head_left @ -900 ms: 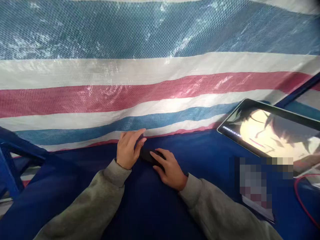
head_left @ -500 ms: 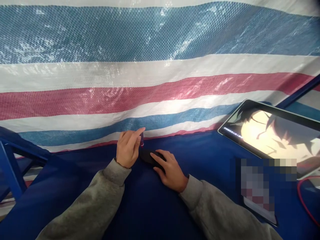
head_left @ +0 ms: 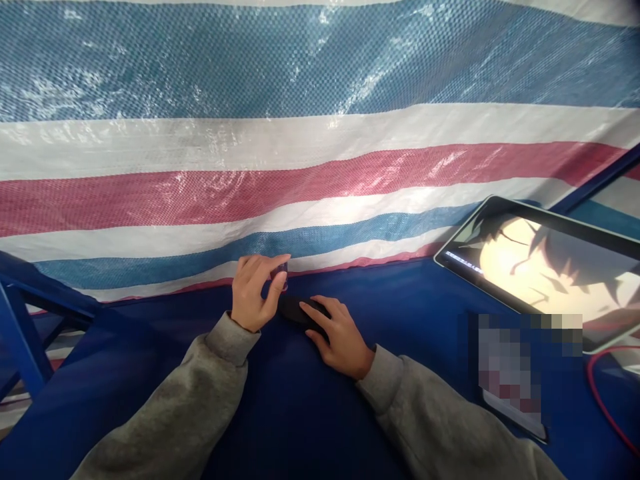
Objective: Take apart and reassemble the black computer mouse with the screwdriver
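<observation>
My left hand (head_left: 256,290) is raised at the back edge of the blue tabletop, thumb and index finger apart in a C shape. In and behind that gap is a small see-through purple-red piece (head_left: 283,275), partly covered by the fingers; its kind cannot be made out, nor whether the hidden fingers touch it. To the right, my right hand (head_left: 343,337) has its fingers around the near end of a black computer mouse (head_left: 293,312), index finger along the top and thumb at the side. The mouse's far end points toward my left hand.
A tablet (head_left: 560,267) with a lit cartoon picture leans at the right. In front of it lies a phone-like device (head_left: 515,413), partly blurred out. A red cable (head_left: 595,383) curves at the right edge. Striped sheeting (head_left: 310,150) hangs behind; a blue metal frame (head_left: 23,333) stands left.
My left thumb has moved away from the index finger, widening the gap and showing more of the see-through piece. My right hand stays on the mouse. The view has shifted slightly.
</observation>
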`<state>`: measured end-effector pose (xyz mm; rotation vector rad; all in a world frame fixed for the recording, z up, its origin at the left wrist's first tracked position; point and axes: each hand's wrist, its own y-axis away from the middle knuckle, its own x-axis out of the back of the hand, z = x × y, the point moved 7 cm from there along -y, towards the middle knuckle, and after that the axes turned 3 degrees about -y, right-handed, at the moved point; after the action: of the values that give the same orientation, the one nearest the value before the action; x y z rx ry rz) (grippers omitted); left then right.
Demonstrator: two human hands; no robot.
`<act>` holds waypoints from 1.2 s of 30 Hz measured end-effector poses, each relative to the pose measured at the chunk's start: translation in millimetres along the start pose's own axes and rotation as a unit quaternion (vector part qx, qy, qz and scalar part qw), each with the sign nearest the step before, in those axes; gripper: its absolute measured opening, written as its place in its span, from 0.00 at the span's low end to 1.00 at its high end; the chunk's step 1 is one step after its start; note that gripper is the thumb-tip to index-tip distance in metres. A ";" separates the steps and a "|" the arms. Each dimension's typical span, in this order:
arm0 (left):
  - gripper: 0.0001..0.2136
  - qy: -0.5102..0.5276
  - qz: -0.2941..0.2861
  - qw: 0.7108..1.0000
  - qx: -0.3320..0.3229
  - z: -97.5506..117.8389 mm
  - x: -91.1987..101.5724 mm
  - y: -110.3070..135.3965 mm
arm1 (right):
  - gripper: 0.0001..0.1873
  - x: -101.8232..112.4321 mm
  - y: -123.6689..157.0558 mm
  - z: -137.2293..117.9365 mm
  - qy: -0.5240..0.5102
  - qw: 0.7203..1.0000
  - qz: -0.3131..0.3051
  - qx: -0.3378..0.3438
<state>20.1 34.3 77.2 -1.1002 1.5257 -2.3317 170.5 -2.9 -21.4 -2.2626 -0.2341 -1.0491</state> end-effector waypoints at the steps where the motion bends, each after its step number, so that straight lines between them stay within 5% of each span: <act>1: 0.12 0.002 -0.005 1.000 0.002 0.2 0.7 0.2 | 0.25 -0.1 -0.1 0.0 0.000 1.000 -0.001 0.001; 12: 0.08 0.141 -0.018 0.984 0.104 -16.8 -4.2 -1.1 | 0.25 -1.2 -0.1 0.2 0.000 1.000 -0.006 -0.001; 16: 0.07 0.170 0.018 0.976 0.138 -22.1 -2.9 -2.0 | 0.26 -0.6 -0.5 -0.2 -0.002 1.000 -0.003 -0.003; 19: 0.09 0.293 0.022 0.934 0.203 -24.3 -9.9 -0.7 | 0.26 -0.1 -0.6 -0.6 0.000 1.000 -0.002 -0.002; 26: 0.10 0.536 -0.043 0.768 0.347 -16.3 -36.5 8.5 | 0.27 1.0 -0.8 -1.3 0.007 1.000 -0.002 -0.006; 29: 0.07 0.555 -0.060 0.748 0.358 -14.7 -37.5 8.2 | 0.27 1.2 -0.8 -0.9 0.004 1.000 -0.002 -0.006; 33: 0.17 0.559 -0.090 0.736 0.370 -16.1 -36.5 7.5 | 0.26 0.3 -0.6 0.4 -0.001 1.000 -0.008 -0.008; 36: 0.13 0.562 -0.098 0.728 0.380 -19.2 -36.0 8.2 | 0.27 -0.3 -0.5 0.6 -0.001 1.000 -0.009 -0.006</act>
<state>31.6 62.1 48.4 0.5224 0.2832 -3.4305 170.5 -2.1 -21.7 -2.2762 -0.2506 -1.0614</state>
